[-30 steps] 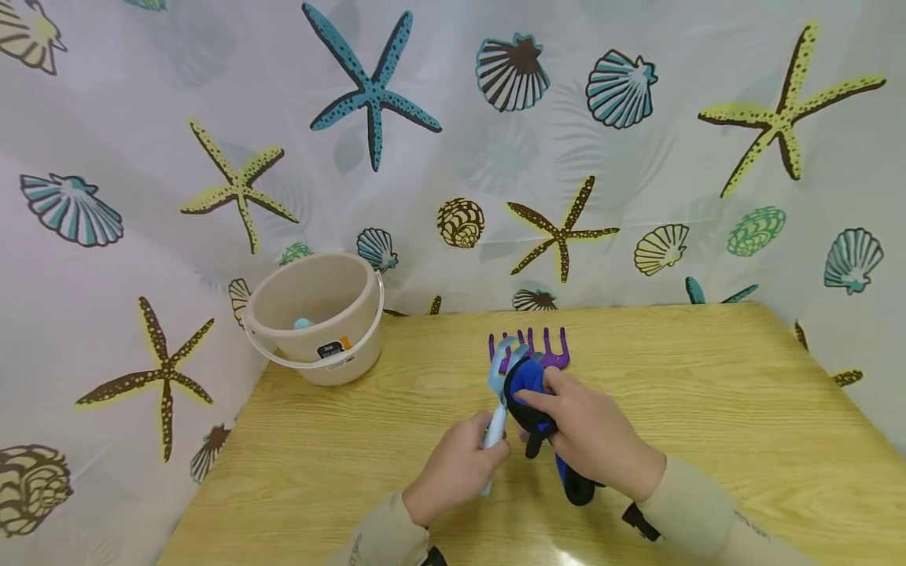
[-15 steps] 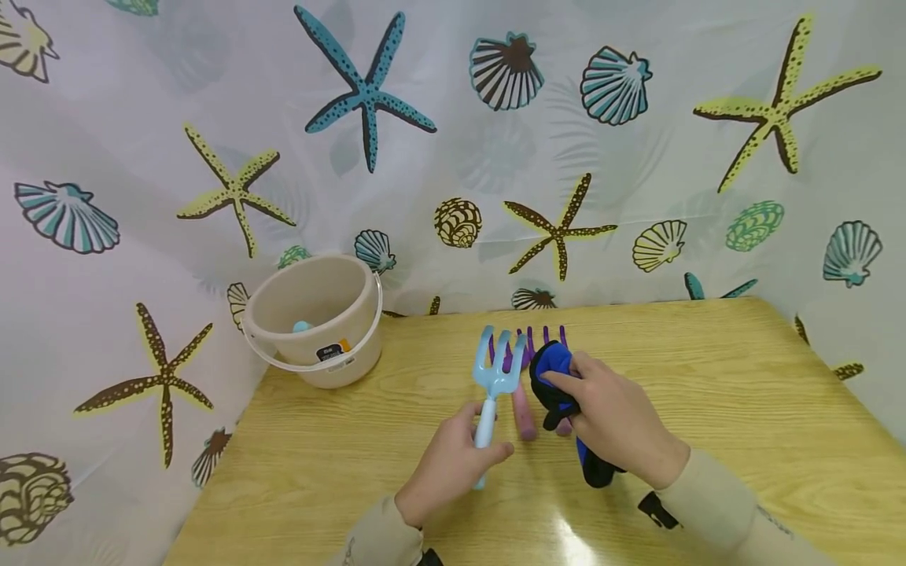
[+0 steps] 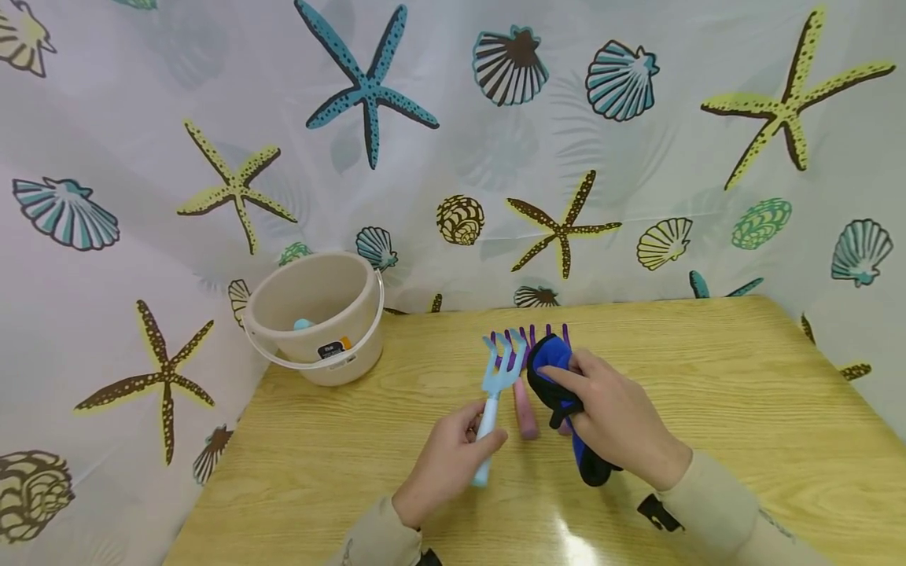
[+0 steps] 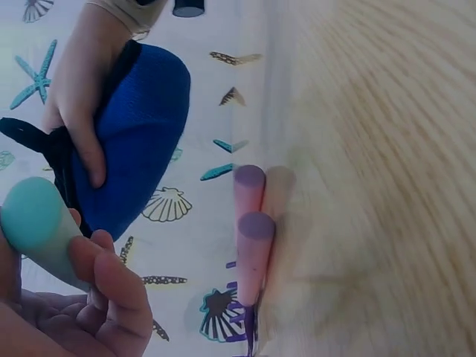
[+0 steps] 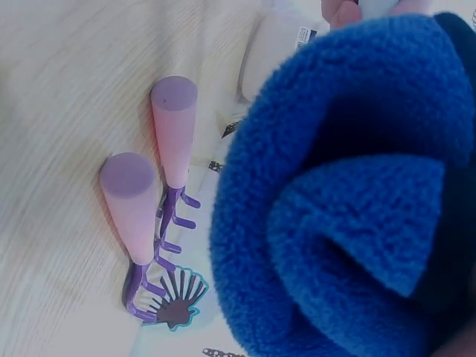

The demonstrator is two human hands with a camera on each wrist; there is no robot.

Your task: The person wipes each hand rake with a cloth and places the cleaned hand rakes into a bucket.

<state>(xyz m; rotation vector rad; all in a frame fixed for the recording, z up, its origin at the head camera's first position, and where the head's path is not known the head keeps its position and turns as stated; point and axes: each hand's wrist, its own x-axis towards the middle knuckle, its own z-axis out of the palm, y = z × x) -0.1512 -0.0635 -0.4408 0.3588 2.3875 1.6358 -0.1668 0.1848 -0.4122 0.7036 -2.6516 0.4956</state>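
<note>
My left hand (image 3: 446, 460) grips the pale blue handle of a three-pronged hand cultivator (image 3: 501, 380), whose bent prongs point away from me. The handle's mint end (image 4: 31, 213) faces the left wrist camera. Just to the right, my right hand (image 3: 619, 413) holds a bunched blue cloth (image 3: 555, 360) with black edging. The cloth hangs beside the cultivator, apart from it, and its fuzzy folds (image 5: 357, 216) fill much of the right wrist view. Behind both lie two purple rakes with pink handles (image 3: 524, 409), side by side on the table; the cloth partly hides the right one.
A beige bucket (image 3: 364, 354) with a white handle stands at the back left of the wooden table (image 3: 340, 472). Something light blue (image 3: 303, 324) shows inside it. A curtain (image 3: 439, 141) printed with starfish and shells hangs behind and at both sides.
My right hand has drawn the cloth rightward, off the cultivator's prongs. The cultivator has turned in my left hand, and the pink rake handles have come into sight.
</note>
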